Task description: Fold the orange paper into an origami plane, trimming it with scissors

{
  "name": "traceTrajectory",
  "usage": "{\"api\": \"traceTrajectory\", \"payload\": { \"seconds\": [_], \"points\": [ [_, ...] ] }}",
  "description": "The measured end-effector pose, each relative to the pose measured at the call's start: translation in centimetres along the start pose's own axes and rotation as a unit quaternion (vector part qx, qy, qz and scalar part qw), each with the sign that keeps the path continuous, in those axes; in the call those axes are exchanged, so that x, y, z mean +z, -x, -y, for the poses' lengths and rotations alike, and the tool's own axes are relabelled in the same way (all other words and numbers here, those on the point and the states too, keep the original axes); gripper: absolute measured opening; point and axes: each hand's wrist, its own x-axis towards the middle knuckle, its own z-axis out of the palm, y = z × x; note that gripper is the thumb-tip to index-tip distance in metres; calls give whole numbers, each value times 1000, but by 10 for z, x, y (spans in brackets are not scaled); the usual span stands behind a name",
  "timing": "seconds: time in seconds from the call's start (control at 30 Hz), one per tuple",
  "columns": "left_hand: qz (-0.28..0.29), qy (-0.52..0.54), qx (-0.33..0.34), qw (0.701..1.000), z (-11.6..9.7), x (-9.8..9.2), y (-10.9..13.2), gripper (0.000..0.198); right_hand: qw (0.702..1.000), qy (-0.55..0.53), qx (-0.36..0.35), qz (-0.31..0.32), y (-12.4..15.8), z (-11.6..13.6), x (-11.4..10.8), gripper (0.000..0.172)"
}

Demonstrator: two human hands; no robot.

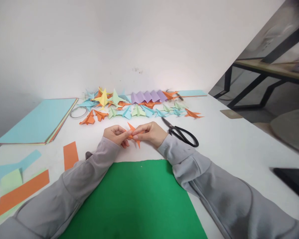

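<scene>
White table [226,139] carries a green sheet [137,199] below the fingers. Left hand [116,134] and right hand [149,132] pinch an orange fold [134,134] between their fingertips. Scissors [181,134] lie just right of them, paper shapes [137,106] beyond.

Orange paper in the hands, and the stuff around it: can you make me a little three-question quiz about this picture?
1. True or false: the black scissors lie flat on the table, on the same side as the right hand.
2. Pick one: the folded paper pinched between the left hand and the right hand is A) blue, B) orange, C) purple.
3. Fill the gap: the big sheet closest to the camera is coloured ____.
Key: 1 true; 2 B; 3 green.
</scene>
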Motion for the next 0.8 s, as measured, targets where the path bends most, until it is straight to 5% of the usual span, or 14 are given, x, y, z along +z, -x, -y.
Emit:
{"api": "traceTrajectory", "payload": {
  "seconds": [0.47,0.8],
  "points": [
    [-6,11,2,1000,-1,1,0,37,999,-6,22,-22,0,2,2,24],
    [69,68,19,995,6,-7,-5,45,998,-34,37,-31,2,5,3,23]
  ]
}}
